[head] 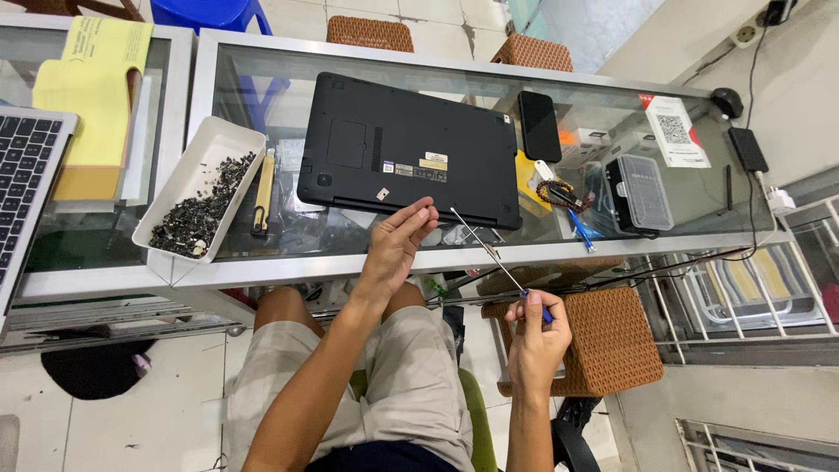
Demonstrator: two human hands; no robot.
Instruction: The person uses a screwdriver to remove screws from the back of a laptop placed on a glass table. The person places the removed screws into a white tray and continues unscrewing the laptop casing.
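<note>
A black laptop (pixel 406 149) lies bottom-up on the glass counter (pixel 262 253). My left hand (pixel 398 245) hovers at the laptop's near edge, fingers pinched together, possibly on something tiny that I cannot make out. My right hand (pixel 535 336) is lower right, off the counter, gripping a thin screwdriver (pixel 489 253) by its blue handle. The metal shaft slants up and left, its tip just short of the laptop's near right corner.
A white tray (pixel 229 140) of several small dark screws and parts sits left of the laptop, a yellow-handled tool (pixel 263 197) beside it. A black phone (pixel 539 125), a clear bit case (pixel 641 192), a wicker stool (pixel 607 336) and another laptop's keyboard (pixel 26 175) surround.
</note>
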